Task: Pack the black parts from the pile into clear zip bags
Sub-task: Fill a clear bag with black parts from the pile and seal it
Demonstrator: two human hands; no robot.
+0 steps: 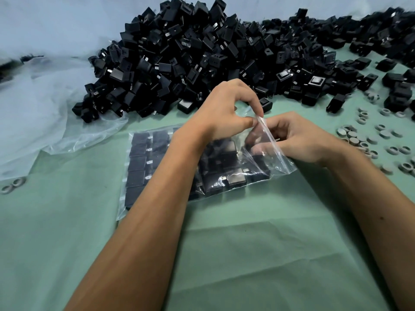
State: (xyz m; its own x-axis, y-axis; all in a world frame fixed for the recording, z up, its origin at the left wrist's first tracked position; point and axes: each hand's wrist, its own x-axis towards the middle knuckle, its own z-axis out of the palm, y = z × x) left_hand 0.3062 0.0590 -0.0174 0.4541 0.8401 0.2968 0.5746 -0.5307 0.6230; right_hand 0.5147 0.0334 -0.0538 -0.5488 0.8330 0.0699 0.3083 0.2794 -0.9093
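Note:
A clear zip bag point(139, 173) lies flat on the green cloth, filled with rows of black parts point(137, 160). My left hand point(226, 108) pinches the bag's raised open edge between thumb and forefinger. My right hand point(298, 140) reaches into the bag's mouth, its fingertips inside the plastic with fingers curled; I cannot tell whether it holds a part. Behind the bag rises a large pile of black parts point(190, 55), spreading to the far right.
Crumpled clear plastic sheeting point(45, 102) covers the left side. Several small grey rings and discs point(363, 138) are scattered at the right, and two rings point(13, 185) lie at the left edge. Green cloth point(247, 254) covers the near table.

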